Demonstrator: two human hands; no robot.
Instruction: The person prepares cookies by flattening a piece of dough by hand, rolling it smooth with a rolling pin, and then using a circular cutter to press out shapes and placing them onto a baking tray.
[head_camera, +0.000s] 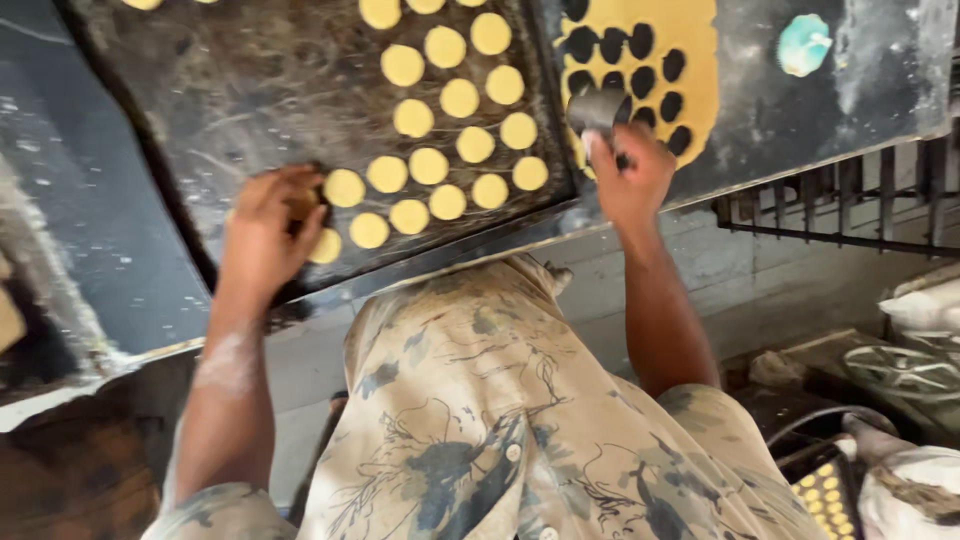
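**Dough rounds going onto tray, cutter on sheet**

Nearest: patterned shirt (480, 420), both forearms reaching out.

Left hand (270, 235) at near-left of the dark baking tray (230, 110), fingers curled together, pinching one pale yellow dough round (325, 246) at the tray's near edge.

Right hand (628, 175) fingers wrapped tight round a grey metal cutter (595, 108), on the near edge of the rolled dough sheet (690, 40).

Rounds (450, 140): flat, smooth, uniform yellow discs, diagonal rows mid-tray.

Sheet: same yellow, full of round cut-out holes, far right on the dark worktop (860, 90).
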